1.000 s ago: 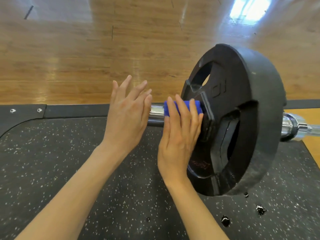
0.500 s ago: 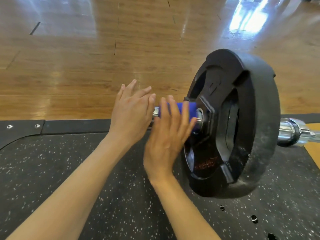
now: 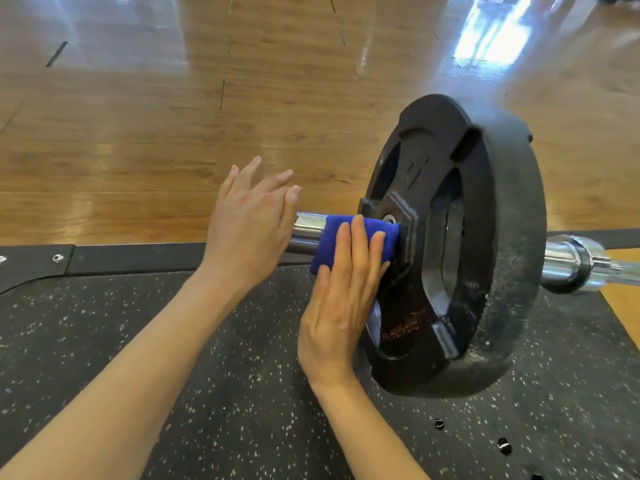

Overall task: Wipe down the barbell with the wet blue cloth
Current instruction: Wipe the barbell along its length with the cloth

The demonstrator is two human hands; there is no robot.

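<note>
Being pressed by the right hand (image 3: 337, 306), fingers straight and together, the nubby blue cloth (image 3: 356, 242) is draped on the chrome barbell (image 3: 308, 230) beside the round rubber plate (image 3: 485, 244); the left hand (image 3: 251, 223) is being held flat, fingers straight.

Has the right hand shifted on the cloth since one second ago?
Yes. The right hand has slid down the blue cloth: its fingertips then reached the bar's top edge; now they stop lower, against the weight plate's hub.
</note>
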